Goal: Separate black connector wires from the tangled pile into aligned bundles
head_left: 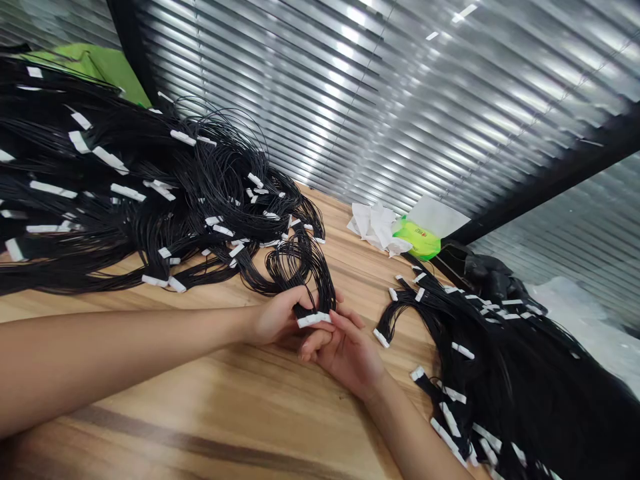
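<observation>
A wiring harness of thin black wires (323,277) ends in a white connector (315,319), which faces me between my two hands. My left hand (280,317) is closed round the wires just behind the connector, with its thumb on the near side. My right hand (350,350) grips the connector's right end between thumb and fingers. Its lower fingers curl beneath, close to the left hand's fingertips. From there the wires loop up and back toward a large tangled pile of black harnesses (200,180) at the left, with many white connectors showing.
On the right lies a second heap of black harnesses (520,373) with white connectors. A green tissue pack (420,237) and crumpled white tissues (375,223) sit at the back of the wooden table (210,400). Corrugated metal sheeting (350,80) rises behind it.
</observation>
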